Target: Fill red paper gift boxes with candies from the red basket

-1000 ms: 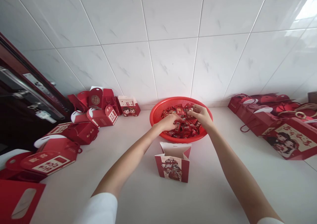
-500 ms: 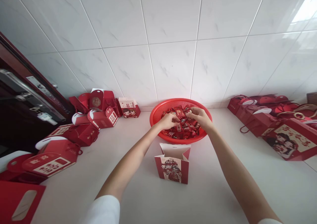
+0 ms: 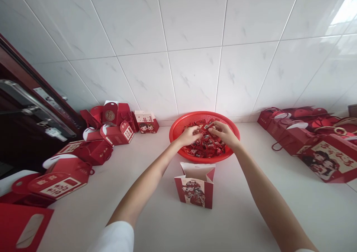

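A red plastic basket (image 3: 205, 160) against the tiled wall holds many small red-wrapped candies (image 3: 208, 146). Over its left part is my left hand (image 3: 190, 136), fingers curled; whether anything is between them is too small to tell. On the right side, my right hand (image 3: 222, 133) pinches a small red packet (image 3: 211, 126) above the pile. In front of the basket, between my forearms, a red and cream paper box (image 3: 194, 192) stands upright with its top open. A printed picture shows on its front.
Several red gift boxes (image 3: 65, 175) line the left side, with a small cream and red box (image 3: 146, 122) by the wall. More red boxes (image 3: 329, 157) with cord handles sit at right. A dark door (image 3: 25, 133) with keys is far left.
My right hand now has a red packet raised at its fingertips. The red packet that lay between my hands is no longer there, and my left fingers have shifted slightly.
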`<state>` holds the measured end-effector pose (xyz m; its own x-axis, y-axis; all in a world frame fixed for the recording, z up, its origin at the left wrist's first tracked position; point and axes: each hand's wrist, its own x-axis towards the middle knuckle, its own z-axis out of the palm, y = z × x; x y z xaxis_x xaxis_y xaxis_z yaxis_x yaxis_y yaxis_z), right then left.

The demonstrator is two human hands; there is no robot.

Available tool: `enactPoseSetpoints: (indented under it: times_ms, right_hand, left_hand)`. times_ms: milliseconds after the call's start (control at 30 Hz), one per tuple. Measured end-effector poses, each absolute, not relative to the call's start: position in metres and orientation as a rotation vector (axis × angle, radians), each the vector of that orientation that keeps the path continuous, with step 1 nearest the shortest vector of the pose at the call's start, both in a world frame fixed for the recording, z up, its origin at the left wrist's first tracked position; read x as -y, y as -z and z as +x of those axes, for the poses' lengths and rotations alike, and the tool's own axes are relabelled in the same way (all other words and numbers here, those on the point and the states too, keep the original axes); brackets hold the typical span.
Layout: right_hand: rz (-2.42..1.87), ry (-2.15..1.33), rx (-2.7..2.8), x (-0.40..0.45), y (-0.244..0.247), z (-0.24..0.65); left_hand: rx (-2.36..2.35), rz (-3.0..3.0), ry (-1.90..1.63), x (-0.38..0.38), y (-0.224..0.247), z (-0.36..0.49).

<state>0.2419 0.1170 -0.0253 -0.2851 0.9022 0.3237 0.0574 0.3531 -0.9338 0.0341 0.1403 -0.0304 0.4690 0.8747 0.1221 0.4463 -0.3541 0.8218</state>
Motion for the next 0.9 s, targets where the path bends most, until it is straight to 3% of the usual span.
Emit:
enactPoseSetpoints:
  times_ms: [133, 233, 733, 833, 900]
  right_hand:
    - [-0.898, -1.116, 1.445, -0.115, 0.025, 0.242]
    - [-0.933, -1.163, 1.396, -0.113, 0.025, 0.242]
    - [-1.028, -1.116, 1.371, -0.112, 0.023, 0.243]
    - [-1.021, -1.151, 1.374, -0.115, 0.024, 0.244]
    - [-0.995, -1.189, 1.373, -0.117, 0.026, 0.245]
  left_hand:
    - [-1.240, 2.264, 0.011, -0.133, 0.025, 0.037]
    - [-1.353, 2.310, 0.273, -0.128, 0.022, 0.039]
    - [-1.413, 2.157, 0.331, -0.133, 0.014, 0.038]
    - [-1.370, 2.108, 0.100, -0.136, 0.019, 0.034]
    - [-1.325, 2.049, -0.315, -0.139, 0.023, 0.033]
